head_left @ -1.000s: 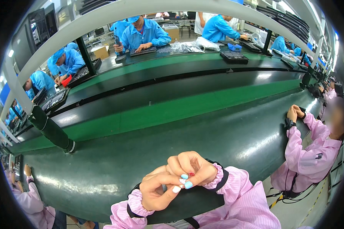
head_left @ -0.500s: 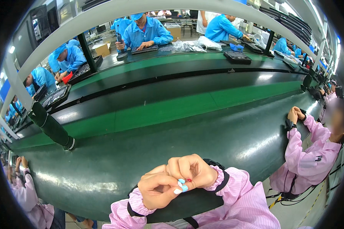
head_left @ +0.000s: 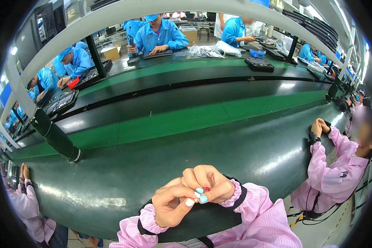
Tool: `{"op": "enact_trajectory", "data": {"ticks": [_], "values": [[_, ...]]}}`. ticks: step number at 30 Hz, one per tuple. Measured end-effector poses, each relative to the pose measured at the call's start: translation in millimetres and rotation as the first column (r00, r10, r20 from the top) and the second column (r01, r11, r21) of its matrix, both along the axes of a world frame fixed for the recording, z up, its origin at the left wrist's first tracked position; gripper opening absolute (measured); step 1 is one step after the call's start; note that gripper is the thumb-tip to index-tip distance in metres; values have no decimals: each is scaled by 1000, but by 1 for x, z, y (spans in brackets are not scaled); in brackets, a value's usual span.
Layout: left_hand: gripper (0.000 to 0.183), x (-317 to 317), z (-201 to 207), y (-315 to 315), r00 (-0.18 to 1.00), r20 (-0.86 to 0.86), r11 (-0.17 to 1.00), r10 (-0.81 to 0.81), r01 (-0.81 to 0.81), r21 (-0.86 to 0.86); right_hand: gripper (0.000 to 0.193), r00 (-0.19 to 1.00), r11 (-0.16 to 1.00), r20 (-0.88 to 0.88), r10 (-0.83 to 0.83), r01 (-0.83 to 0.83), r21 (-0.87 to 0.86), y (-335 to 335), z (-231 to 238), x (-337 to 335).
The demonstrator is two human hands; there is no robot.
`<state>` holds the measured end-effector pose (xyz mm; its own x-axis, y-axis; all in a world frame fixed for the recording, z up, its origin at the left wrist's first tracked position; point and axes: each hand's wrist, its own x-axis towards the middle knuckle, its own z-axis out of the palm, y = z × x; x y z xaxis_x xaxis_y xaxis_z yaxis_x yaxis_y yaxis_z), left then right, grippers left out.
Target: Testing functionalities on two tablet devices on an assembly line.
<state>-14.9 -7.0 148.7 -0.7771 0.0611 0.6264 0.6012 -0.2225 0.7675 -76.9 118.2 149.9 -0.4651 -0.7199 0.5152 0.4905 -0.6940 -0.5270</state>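
Observation:
My left hand (head_left: 171, 203) and my right hand (head_left: 210, 182) meet just above the near edge of the dark green bench (head_left: 144, 175). Thumbs and fingertips of both are pinched together and touch each other. The nails are painted light blue, white and red. Whether anything small sits between the fingertips is hidden. Pink striped sleeves with gathered cuffs cover my arms, and black bands circle both wrists.
Beyond the bench runs a belt with a green stripe (head_left: 173, 118). A wrapped post (head_left: 56, 138) stands at left. A co-worker in pink (head_left: 332, 165) sits at right, another (head_left: 33, 206) at left. Across the belt, people in blue handle dark flat devices (head_left: 259, 64).
My fingertips have shifted slightly against each other, still pinched. Marks on the green-striped belt have slid left. Across the belt, the person in blue at upper right has raised a hand.

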Motion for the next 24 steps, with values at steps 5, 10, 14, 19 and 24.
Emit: {"op": "enact_trajectory", "data": {"ticks": [5, 10, 14, 19, 24], "values": [[12, -1, 0, -1, 1000, 9, 1000, -2, 2, -4, 27, 999, 999, -37, 39, -38, 13, 2, -4, -4], [12, -1, 0, -1, 1000, 12, 1000, 15, -14, -9, 27, 1000, 1000, -10, -9, 10, 23, 0, 0, -1], [12, -1, -4, 0, 999, 49, 999, 2, -4, 45, 27, 1000, 999, 12, -23, 22, 35, -1, -1, 0], [13, -1, 3, 2, 999, -48, 999, 20, -22, -43, 27, 999, 999, 29, 35, -34, -38, -1, -2, 0], [18, -4, 3, 0, 992, -121, 989, 39, -56, -136, 27, 997, 995, 36, 68, -66, -77, -1, -2, -2]]}}
